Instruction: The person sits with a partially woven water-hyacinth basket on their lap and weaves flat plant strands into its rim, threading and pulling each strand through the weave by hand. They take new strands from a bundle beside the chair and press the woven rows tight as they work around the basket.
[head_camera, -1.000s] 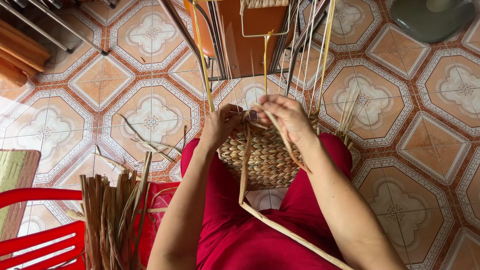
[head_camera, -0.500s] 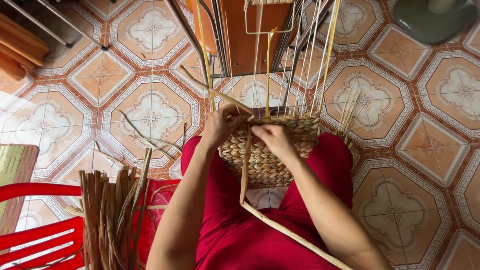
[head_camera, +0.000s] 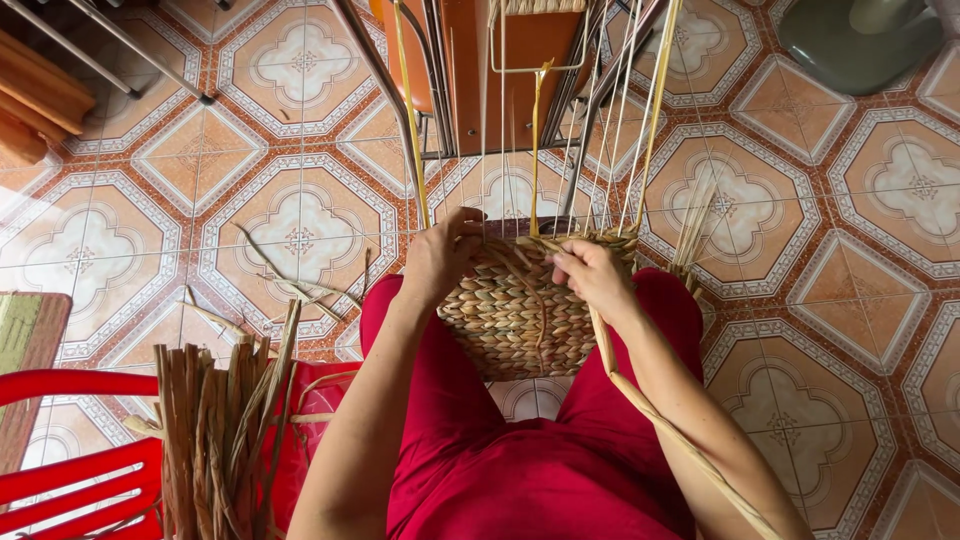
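Right hand (head_camera: 592, 275) pinching a long flat straw strand (head_camera: 640, 405) at the top rim of the half-woven basket (head_camera: 515, 315). Left hand (head_camera: 440, 255) curled over the same rim, fingers pressed among the upright stakes (head_camera: 620, 130). Basket resting on the lap in red trousers (head_camera: 540, 470). Bundle of dried straw (head_camera: 215, 430) on the red plastic chair (head_camera: 75, 470) at lower left. Patterned tile floor (head_camera: 290, 230) beneath.

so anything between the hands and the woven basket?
Nothing visible. Both hands are already on the woven basket at its top edge: left hand on its left rim, right hand on the right, fingers among the upright strands.
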